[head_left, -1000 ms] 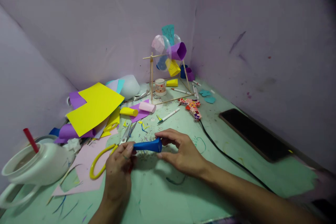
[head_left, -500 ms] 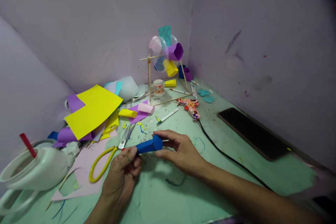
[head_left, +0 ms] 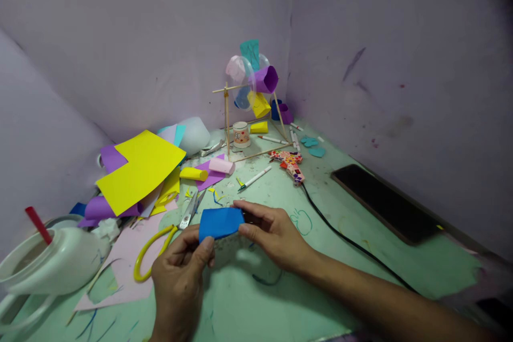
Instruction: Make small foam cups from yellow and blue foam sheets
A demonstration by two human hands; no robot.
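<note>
A small blue foam-sheet cup [head_left: 221, 223] is held level above the table between my two hands, its broad flat side turned up. My left hand [head_left: 182, 267] pinches its left end, thumb on the near lower corner. My right hand [head_left: 276, 232] grips the right end, thumb in front and fingers behind. Just left of the cup lie scissors [head_left: 155, 252] with yellow handles, blades partly apart. Farther back stands a stick frame [head_left: 226, 123] carrying a wheel of clear discs with coloured cups, among them a purple cup [head_left: 266, 79] and a yellow cup [head_left: 259, 105].
A floral glue gun [head_left: 289, 163] trails a black cord toward the front right. Beyond the cord lies a black phone [head_left: 385, 203]. At left are stacked yellow sheets [head_left: 140, 168] and a white pot [head_left: 68, 256]. A white marker [head_left: 255, 179] and a paper cup [head_left: 241, 135] lie behind my hands.
The blue cup has been turned, so its broad side now faces up instead of its rounded end. My left hand has shifted its hold, with the thumb lower along the near edge.
</note>
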